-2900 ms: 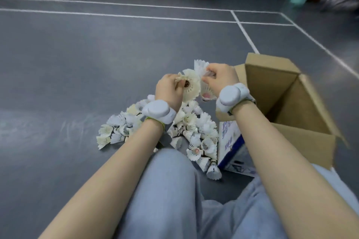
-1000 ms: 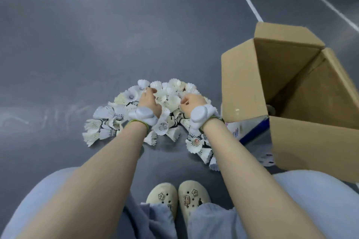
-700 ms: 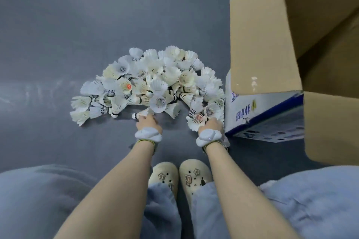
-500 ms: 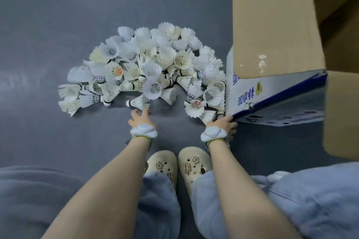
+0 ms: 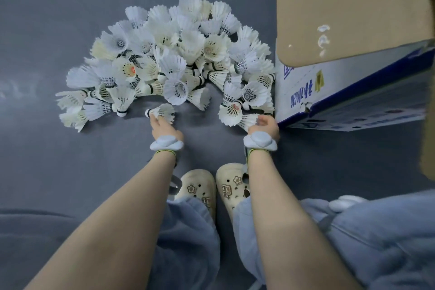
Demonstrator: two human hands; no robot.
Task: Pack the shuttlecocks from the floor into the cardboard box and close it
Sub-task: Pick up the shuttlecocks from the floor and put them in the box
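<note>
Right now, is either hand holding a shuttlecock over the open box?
No: both the left hand and right hand are down at the pile beside the box.

Floor (image 5: 58, 172): dark grey-blue, smooth matte surface, evenly lit. Pale scuff or sheen patch (image 5: 14, 88) at left edge, possibly reflected light. No walls visible.

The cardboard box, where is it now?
In the head view, the cardboard box stands on the floor at upper right, beside the shuttlecock pile, near the right hand.
</note>
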